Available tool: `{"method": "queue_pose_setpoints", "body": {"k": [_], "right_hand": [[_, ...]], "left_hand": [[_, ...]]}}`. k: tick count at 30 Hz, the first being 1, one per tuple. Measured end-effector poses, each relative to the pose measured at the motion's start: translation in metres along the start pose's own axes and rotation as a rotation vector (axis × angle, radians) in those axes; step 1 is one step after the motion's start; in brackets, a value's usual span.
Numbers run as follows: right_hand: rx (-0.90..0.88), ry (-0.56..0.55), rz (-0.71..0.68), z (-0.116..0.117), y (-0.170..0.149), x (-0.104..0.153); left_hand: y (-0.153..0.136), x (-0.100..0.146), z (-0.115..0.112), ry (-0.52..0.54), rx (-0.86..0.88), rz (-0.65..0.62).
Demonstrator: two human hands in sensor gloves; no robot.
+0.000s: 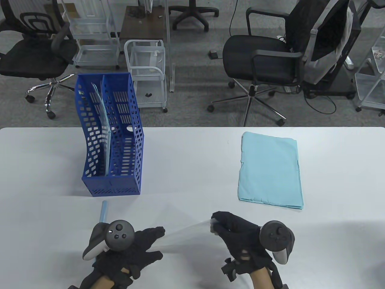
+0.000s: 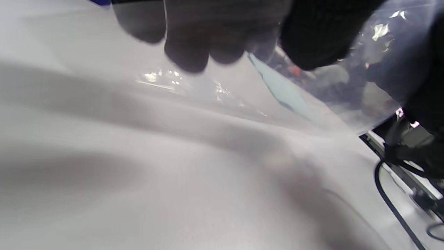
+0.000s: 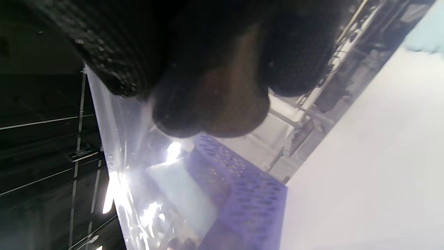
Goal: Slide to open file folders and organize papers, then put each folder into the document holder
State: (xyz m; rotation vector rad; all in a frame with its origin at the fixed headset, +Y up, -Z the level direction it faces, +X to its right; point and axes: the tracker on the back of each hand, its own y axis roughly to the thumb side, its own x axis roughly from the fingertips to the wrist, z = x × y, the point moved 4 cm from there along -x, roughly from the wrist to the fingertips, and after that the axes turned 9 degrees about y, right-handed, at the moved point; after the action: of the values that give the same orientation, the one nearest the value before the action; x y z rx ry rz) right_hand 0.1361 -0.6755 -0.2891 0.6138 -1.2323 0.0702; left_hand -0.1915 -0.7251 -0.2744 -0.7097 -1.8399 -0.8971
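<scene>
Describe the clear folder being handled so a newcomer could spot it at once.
Start at the blue perforated plastic document holder on the white table's left side, then look at the near edge, where two black-gloved hands meet. The transparent plastic folder stretches between the left hand and the right hand. Unlike the opaque light-blue paper stack far right, it is see-through.

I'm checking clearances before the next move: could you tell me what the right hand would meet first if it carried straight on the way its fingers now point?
Judging from the table view, the right hand points up-left across bare white table; the blue perforated plastic document holder looks first in line, though depth is unclear.
</scene>
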Motion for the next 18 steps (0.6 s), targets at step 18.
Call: {"method": "queue_pose_setpoints", "body": {"k": [18], "right_hand": [[-0.628, 0.093, 0.186, -0.003, -0.089, 0.004]], "left_hand": [[-0.030, 0.015, 0.047, 0.347, 0.551, -0.072]]}}
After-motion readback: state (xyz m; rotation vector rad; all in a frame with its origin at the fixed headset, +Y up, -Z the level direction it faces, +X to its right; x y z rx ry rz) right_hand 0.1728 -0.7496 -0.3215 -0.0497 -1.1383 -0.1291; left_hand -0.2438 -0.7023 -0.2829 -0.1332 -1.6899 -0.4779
